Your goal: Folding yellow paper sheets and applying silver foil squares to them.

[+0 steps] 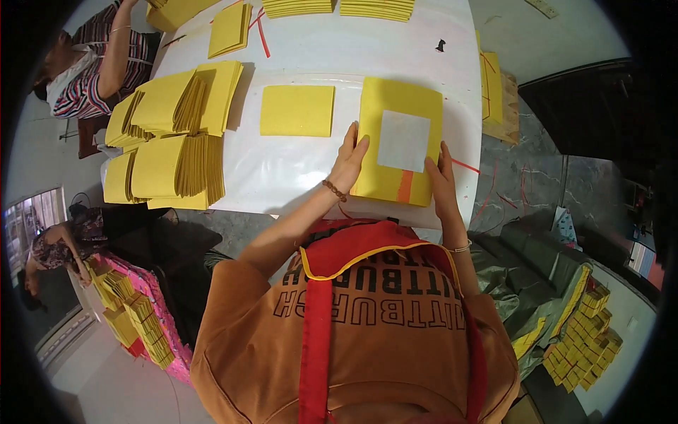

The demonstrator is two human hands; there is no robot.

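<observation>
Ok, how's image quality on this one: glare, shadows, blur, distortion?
Head view: soft sheen on the white table; shadow right of the yellow stacks. Head view: left hand and right hand show no obvious motion blur. Head view: fisheye bows the table's edges; corners go black.

Rust-brown short-sleeved shirt (402, 367), dark block lettering (385, 280); red apron (364, 245), yellow piping (306, 263); brown bead bracelet (333, 191) left, pale bangle (461, 246) right.
</observation>
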